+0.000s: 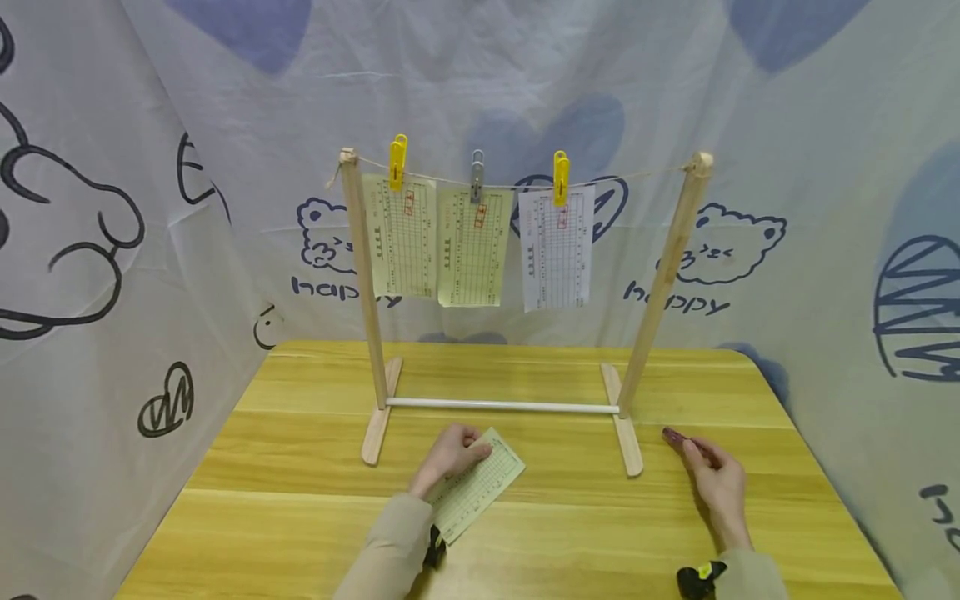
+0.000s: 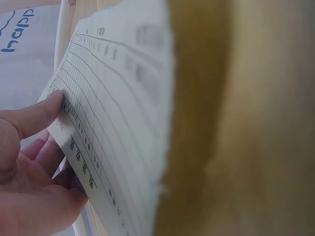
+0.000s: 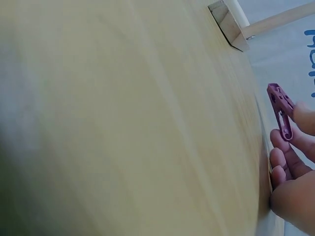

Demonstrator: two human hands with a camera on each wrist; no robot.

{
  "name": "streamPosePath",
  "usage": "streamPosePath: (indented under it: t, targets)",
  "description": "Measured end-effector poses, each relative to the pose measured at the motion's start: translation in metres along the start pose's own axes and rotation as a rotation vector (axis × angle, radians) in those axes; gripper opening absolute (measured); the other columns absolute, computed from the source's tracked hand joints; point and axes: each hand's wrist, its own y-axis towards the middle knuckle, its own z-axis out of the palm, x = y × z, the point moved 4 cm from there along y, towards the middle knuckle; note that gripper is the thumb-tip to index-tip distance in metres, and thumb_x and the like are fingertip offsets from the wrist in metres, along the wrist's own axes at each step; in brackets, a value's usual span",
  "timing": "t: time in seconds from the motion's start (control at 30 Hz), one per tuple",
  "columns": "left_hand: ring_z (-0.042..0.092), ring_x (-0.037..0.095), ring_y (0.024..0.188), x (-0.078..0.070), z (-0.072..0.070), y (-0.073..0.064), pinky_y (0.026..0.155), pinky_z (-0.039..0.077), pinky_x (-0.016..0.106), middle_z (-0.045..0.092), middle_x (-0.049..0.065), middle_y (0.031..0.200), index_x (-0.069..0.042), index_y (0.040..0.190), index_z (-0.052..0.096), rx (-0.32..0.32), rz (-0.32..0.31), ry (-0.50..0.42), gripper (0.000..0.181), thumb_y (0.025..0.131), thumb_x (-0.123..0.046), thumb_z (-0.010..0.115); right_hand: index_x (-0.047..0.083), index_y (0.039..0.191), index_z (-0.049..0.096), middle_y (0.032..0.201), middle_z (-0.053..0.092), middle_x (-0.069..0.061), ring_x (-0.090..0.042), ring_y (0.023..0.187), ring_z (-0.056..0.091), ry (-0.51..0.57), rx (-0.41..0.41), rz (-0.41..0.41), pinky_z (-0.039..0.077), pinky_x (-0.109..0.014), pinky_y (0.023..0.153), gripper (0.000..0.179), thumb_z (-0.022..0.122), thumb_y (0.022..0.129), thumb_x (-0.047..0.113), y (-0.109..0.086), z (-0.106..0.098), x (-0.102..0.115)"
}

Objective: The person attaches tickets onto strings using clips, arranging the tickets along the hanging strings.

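Between thumb and fingers, the left hand (image 1: pixel 453 454) pinches a pale green printed form (image 1: pixel 480 492), its grid and print facing up in the head view. The left wrist view shows the thumb on the printed face of that form (image 2: pixel 108 103) and the fingers behind it. At the right side of the table, the right hand (image 1: pixel 718 483) pinches a dark purple-red clothespin (image 1: pixel 674 437). In the right wrist view the clothespin (image 3: pixel 280 110) stands between thumb and index finger, and the other fingers are curled below it.
A wooden rack (image 1: pixel 666 283) with a white crossbar (image 1: pixel 502 406) stands at the back. From its string hang two green forms (image 1: pixel 405 242) and a white form (image 1: pixel 557 258), held by two yellow clothespins (image 1: pixel 561 177) and a grey one (image 1: pixel 477 175). Printed cloth (image 1: pixel 480 50) surrounds the table (image 1: pixel 562 533).
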Motion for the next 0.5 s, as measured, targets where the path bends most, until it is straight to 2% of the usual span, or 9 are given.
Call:
streamPosePath:
  t: [0.17,0.3,0.43,0.5]
  targets:
    - [0.041,0.008,0.056,-0.0012,-0.0007,-0.0008,0.052,0.033,0.019,0.050,-0.003,0.063,-0.001,0.083,0.065,0.003,-0.006,0.002,0.019,0.097,-0.014,0.067,-0.004,0.137,0.058,0.084,0.044,0.044,0.021,0.085,0.043,0.148,0.014,0.084,0.038,0.000,0.075,0.055,0.056,0.103,0.039,-0.0011,0.0006,-0.0006]
    - [0.040,0.008,0.056,-0.0015,-0.0006,-0.0011,0.051,0.032,0.020,0.048,-0.004,0.063,-0.001,0.084,0.065,0.007,-0.017,0.000,0.019,0.098,-0.014,0.065,-0.003,0.143,0.051,0.087,0.047,0.043,0.017,0.092,0.044,0.296,0.023,0.163,0.037,0.002,0.078,0.062,0.054,0.102,0.043,-0.0019,0.0007,0.0021]
    - [0.041,0.008,0.057,-0.0008,0.0001,-0.0008,0.051,0.034,0.019,0.049,-0.004,0.065,-0.001,0.086,0.067,-0.001,-0.031,-0.001,0.019,0.098,-0.015,0.065,-0.003,0.145,0.049,0.093,0.054,0.037,0.014,0.094,0.049,0.434,0.025,0.218,0.044,-0.002,0.079,0.062,0.057,0.101,0.040,-0.0031,0.0015,0.0050]
    - [0.040,0.008,0.056,-0.0007,0.0005,-0.0005,0.051,0.033,0.019,0.048,-0.003,0.064,0.000,0.087,0.067,-0.006,-0.033,0.002,0.020,0.098,-0.016,0.065,0.000,0.143,0.052,0.094,0.060,0.031,0.012,0.092,0.055,0.532,0.019,0.251,0.049,-0.004,0.078,0.057,0.062,0.099,0.035,-0.0034,0.0026,0.0070]
